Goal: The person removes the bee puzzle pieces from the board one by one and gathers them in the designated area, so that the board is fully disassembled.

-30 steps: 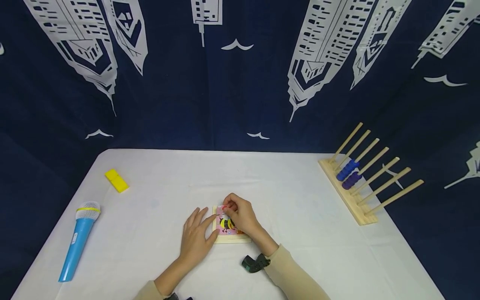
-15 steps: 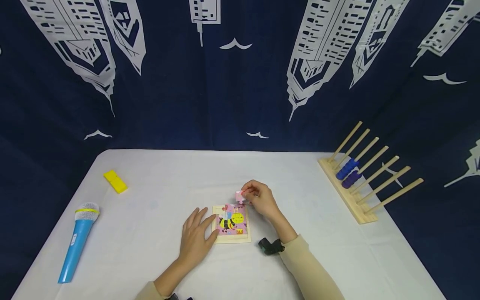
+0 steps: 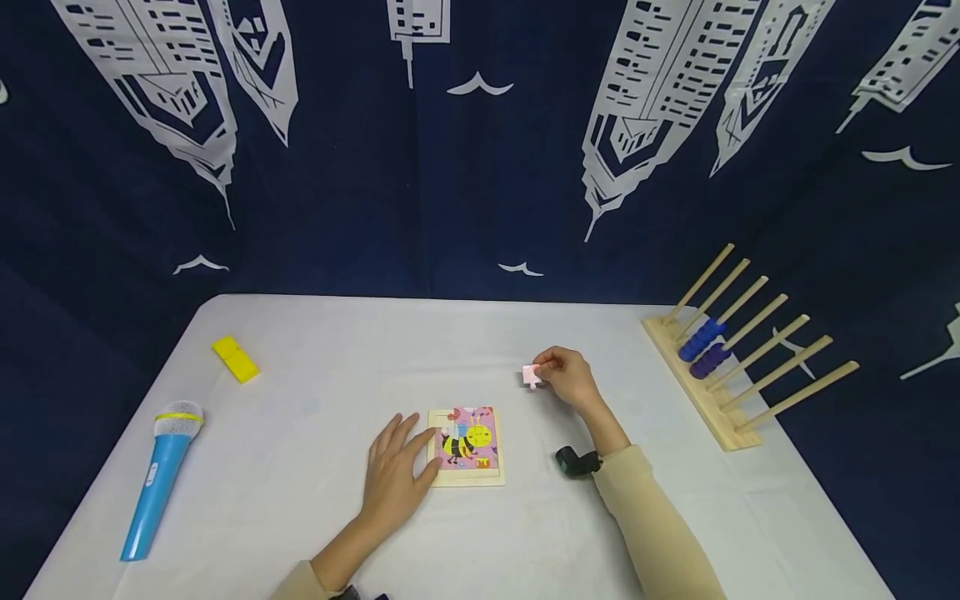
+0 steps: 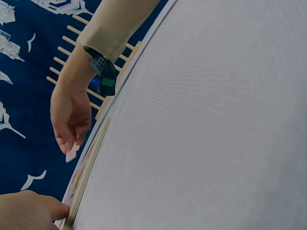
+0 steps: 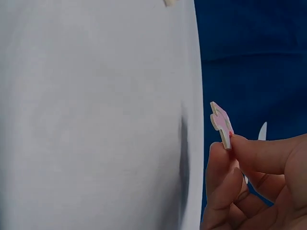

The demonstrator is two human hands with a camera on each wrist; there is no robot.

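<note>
A small jigsaw puzzle with a yellow and black bee [image 3: 468, 442] in a pale wooden frame [image 3: 468, 478] lies mid-table in the head view. My left hand [image 3: 397, 475] rests at its left edge, fingers spread, thumb and index touching the frame. Up and to the right of the puzzle, my right hand [image 3: 572, 379] pinches a pink puzzle piece [image 3: 531, 376] between thumb and fingertips. In the right wrist view this puzzle piece [image 5: 221, 123] is held edge-on, above the white tabletop. The left wrist view shows the frame's side [image 4: 88, 175] and the left thumb [image 4: 55, 208] against it.
A wooden peg rack [image 3: 705, 392] with blue and purple beads stands at the table's right edge. On the left lie a blue toy microphone [image 3: 157, 483] and a yellow block [image 3: 236, 359]. A dark blue printed cloth [image 3: 360, 192] hangs behind the white table [image 3: 360, 333].
My right hand has lifted the pink piece from the puzzle's upper area and carried it right and away from the frame. My left hand has stayed at the frame's left side.
</note>
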